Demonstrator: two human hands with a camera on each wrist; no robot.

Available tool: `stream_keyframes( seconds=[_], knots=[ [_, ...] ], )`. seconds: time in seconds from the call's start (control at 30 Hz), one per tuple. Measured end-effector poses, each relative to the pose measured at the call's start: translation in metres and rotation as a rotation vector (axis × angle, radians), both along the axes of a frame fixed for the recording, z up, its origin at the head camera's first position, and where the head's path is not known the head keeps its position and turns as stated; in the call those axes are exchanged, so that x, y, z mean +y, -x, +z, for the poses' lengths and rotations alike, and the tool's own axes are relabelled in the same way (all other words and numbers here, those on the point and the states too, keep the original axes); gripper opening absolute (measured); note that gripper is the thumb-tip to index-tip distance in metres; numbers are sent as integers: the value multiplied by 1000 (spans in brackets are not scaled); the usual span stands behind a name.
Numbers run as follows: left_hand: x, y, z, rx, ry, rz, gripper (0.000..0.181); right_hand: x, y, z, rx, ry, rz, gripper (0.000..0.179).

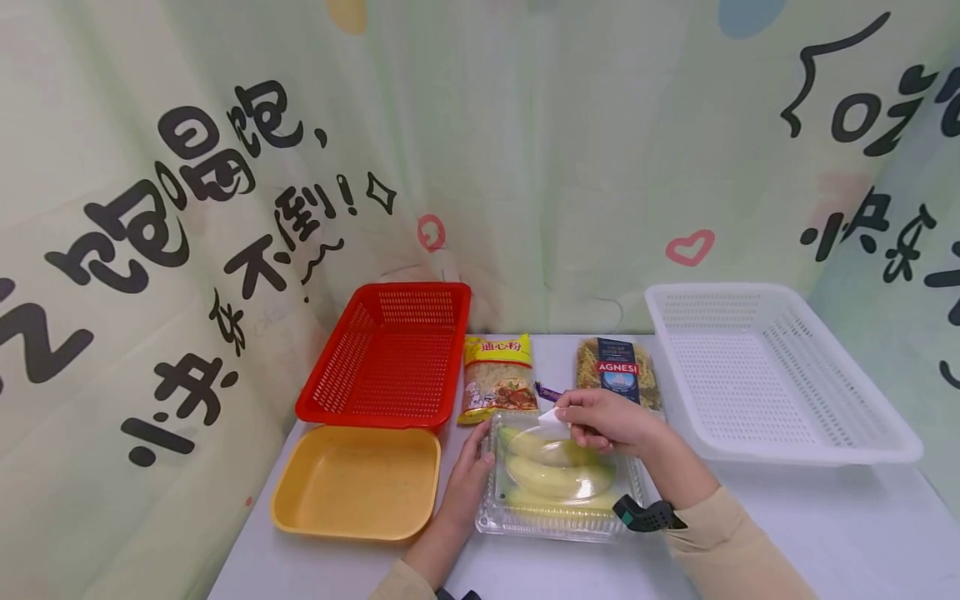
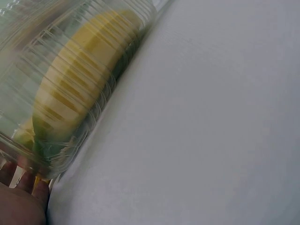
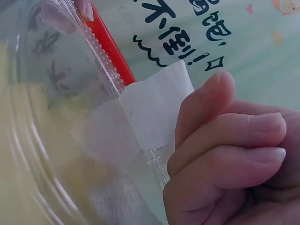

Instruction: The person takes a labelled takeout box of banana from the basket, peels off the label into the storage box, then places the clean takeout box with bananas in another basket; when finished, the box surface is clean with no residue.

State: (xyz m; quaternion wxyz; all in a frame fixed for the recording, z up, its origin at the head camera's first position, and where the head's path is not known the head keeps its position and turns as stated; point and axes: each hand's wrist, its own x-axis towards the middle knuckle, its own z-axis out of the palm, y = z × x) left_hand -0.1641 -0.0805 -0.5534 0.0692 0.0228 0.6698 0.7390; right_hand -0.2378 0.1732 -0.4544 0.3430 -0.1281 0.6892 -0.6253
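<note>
A clear plastic clamshell box point(image 1: 558, 525) with yellow bananas point(image 1: 558, 479) inside lies on the table in front of me. My left hand point(image 1: 467, 479) holds the box by its left side, the thumb at the lid's edge; in the left wrist view its fingertips point(image 2: 26, 180) are right at the box's corner. Above the box's far edge, my right hand point(image 1: 611, 421) pinches a small white paper label point(image 3: 157, 105). In the right wrist view that label overlaps the rim of the lid, and the lower fingers are curled in.
Left of the box are a red basket point(image 1: 457, 367) and a yellow tray point(image 1: 356, 483). Behind it lie a yellow-topped pasta bag point(image 1: 497, 379), an Agnesi pasta bag point(image 1: 618, 371) and a small purple packet point(image 1: 549, 392). A white basket point(image 1: 787, 450) stands at the right.
</note>
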Motion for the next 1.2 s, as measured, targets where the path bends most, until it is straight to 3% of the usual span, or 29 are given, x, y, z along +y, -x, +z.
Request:
stream_keyframes(
  seconds=[0.17, 0.47, 0.8, 1.0, 1.2],
  knots=[
    [1, 0, 0, -16, 9, 10, 55, -1, -1, 1, -9, -27, -2, 20],
    [0, 1, -1, 2, 6, 8, 55, -2, -5, 5, -18, -107, 24, 41],
    [0, -1, 0, -13, 7, -2, 54, 3, -4, -1, -53, 21, 51, 39],
    [0, -1, 2, -18, 21, -2, 54, 8, -4, 8, -83, 138, 41, 32],
    [1, 1, 2, -20, 22, -3, 54, 7, -5, 18, -72, 100, 42, 38]
  ],
)
